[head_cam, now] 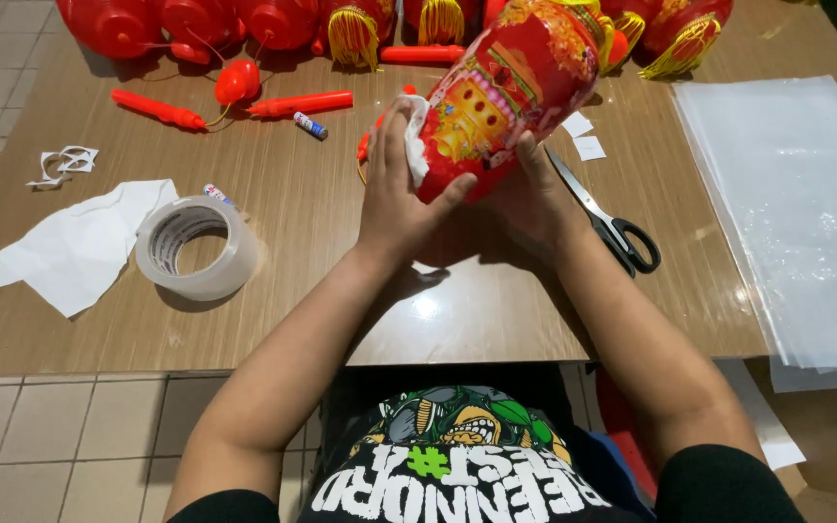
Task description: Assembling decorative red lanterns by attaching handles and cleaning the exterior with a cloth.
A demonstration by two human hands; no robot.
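Working at wood-grain table (496,310), tiled floor left. Our left hand (394,199) presses white cloth (417,145) on glossy red lantern (506,92), frame centre-top; right hand (535,199) cups it beneath. Tape roll (196,247) left, scissors (604,218) right.

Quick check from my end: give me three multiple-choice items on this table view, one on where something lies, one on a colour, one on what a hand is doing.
1. Where is the tape roll?
A. left of the left hand
B. on the plastic sheets
C. under the scissors

2. What colour are the scissors' handles?
A. red
B. black
C. white

3. What is the right hand doing?
A. lying flat on the table
B. holding the scissors
C. supporting the red lantern from below

Answers:
1. A: it sits on the wood beside the white paper.
2. B: the dark loops show at the blades' near end.
3. C: its fingers press against the lantern's underside.
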